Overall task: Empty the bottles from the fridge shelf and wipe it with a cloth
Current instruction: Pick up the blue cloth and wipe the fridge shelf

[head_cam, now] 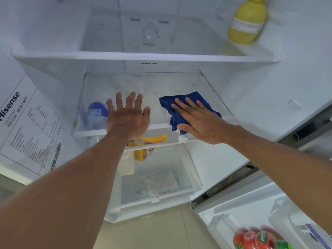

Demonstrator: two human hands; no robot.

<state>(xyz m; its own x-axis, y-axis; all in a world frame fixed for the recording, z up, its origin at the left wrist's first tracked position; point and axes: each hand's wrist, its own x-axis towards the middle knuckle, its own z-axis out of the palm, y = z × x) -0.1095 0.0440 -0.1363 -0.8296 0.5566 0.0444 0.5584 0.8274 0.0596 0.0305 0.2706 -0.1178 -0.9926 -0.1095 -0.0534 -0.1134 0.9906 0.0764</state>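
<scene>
The right hand [201,123] is lying flat, fingers straight and loosely spread, pressing a dark blue cloth [188,108] onto the glass fridge shelf [158,83]; its grip is not curled around the cloth, only resting palm-down on top of it, near the shelf's front right edge. The left hand [128,116] is hovering over the middle of the same shelf with all fingers splayed wide, gripping nothing. Just left of it, a blue-labelled bottle [98,114] is showing blurred through the glass; whether it is lying on this shelf or below it is unclear. Under the shelf, a yellow packet [150,142] is sitting above a clear drawer [158,186]. On the upper shelf [143,55], a yellow bottle [246,24] is standing at the far right.
</scene>
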